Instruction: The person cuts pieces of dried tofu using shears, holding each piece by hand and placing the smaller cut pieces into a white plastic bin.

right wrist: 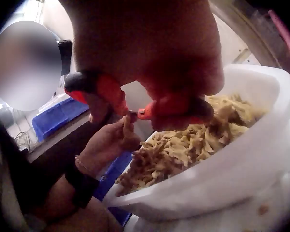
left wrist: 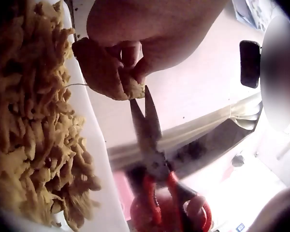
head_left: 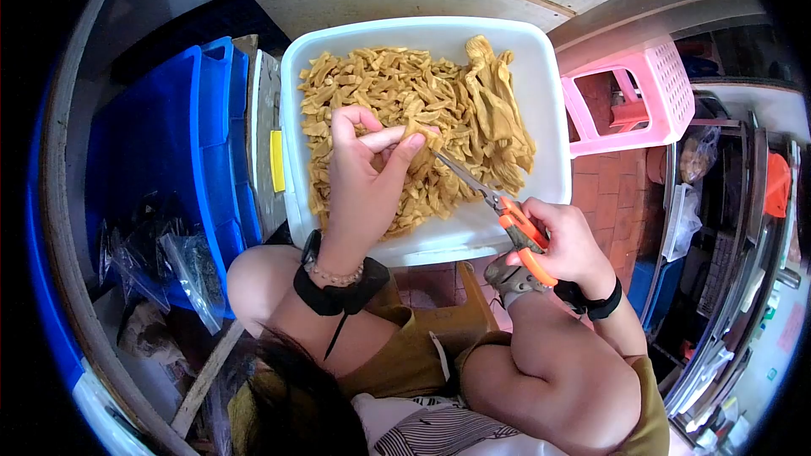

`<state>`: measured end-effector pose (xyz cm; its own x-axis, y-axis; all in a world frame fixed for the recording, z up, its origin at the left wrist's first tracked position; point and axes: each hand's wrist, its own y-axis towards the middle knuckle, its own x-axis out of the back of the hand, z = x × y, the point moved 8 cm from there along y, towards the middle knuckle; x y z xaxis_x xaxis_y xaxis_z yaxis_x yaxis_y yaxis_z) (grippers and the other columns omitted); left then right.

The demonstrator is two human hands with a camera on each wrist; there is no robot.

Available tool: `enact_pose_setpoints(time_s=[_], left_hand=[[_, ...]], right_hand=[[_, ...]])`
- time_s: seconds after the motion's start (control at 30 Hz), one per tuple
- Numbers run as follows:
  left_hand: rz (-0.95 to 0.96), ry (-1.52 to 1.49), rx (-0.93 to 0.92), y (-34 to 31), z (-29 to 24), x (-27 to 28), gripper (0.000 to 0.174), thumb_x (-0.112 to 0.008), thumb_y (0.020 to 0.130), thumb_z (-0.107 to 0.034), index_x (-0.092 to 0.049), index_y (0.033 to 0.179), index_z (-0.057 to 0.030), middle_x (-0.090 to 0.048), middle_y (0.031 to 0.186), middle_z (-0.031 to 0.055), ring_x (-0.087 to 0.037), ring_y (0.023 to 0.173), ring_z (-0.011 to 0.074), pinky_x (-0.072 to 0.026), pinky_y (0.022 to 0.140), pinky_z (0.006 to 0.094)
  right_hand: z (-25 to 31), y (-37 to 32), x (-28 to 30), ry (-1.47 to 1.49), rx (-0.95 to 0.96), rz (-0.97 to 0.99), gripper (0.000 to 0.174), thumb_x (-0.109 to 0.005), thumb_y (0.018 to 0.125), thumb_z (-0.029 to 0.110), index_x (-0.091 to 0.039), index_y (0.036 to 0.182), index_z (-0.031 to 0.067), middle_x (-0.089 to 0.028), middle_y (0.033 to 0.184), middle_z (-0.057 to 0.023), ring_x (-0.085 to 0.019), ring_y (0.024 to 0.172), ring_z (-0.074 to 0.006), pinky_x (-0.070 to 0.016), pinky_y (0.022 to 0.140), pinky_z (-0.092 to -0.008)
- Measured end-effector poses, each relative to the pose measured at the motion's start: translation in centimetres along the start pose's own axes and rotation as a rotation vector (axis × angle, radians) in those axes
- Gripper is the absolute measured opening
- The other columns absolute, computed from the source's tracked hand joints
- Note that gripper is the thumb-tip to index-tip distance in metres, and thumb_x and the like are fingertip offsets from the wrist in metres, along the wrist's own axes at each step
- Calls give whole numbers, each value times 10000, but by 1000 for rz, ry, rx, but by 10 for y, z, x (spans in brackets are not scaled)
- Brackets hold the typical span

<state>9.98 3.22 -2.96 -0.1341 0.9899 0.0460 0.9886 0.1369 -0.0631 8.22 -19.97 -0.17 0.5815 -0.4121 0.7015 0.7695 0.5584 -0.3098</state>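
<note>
My left hand (head_left: pixel 363 169) pinches a soft yellow-brown vegetable piece (head_left: pixel 416 131) between thumb and fingers, over the white tub (head_left: pixel 553 76). My right hand (head_left: pixel 568 241) holds scissors (head_left: pixel 517 224) by their orange handles, thumb and fingers in the loops. In the left wrist view the blades (left wrist: pixel 147 123) are spread, their tips right at the lower edge of the piece (left wrist: pixel 101 75). Many short cut strips (head_left: pixel 363 76) of the same stuff fill the tub's left and middle. Several long uncut pieces (head_left: pixel 498 118) lie along its right side.
Left of the tub stand blue plastic crates (head_left: pixel 203 143) with clear plastic bags (head_left: pixel 190 270) beside them. A pink plastic stool (head_left: pixel 672 93) is to the right on red floor tiles (head_left: pixel 608 194). Shelving (head_left: pixel 718 219) lines the far right. The person's bent knees flank the tub's near side.
</note>
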Motion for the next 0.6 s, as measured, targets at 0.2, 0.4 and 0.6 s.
enact_pose_setpoints(time_s=[0.2, 0.4, 0.6], left_hand=[[10, -158, 59, 0, 5, -2, 217, -587, 908, -70, -543, 1109, -2, -502, 1136, 63, -471, 666, 51, -388, 614, 195], [74, -63, 44, 0, -1, -4, 315, -501, 947, -40, -285, 1175, -52, -649, 1089, 208, -609, 977, 149, -463, 863, 251], [148, -401, 187, 2, 2, -17, 197, -555, 946, -185, -598, 935, 6, -560, 827, -14, -502, 767, 43, -418, 682, 202]], right_hand=[[-1, 0, 4, -40, -11, -25, 548, -781, 607, 546, -545, 759, 75, -491, 536, -111, -548, 526, -330, -418, 491, -370], [-3, -1, 2, 62, -48, -7, 483, -793, 651, 460, -518, 691, 65, -473, 511, -89, -500, 467, -283, -390, 467, -332], [-12, -6, -4, 348, -68, -1, 306, -813, 658, 123, -530, 733, 34, -480, 581, 16, -417, 538, -36, -342, 491, -225]])
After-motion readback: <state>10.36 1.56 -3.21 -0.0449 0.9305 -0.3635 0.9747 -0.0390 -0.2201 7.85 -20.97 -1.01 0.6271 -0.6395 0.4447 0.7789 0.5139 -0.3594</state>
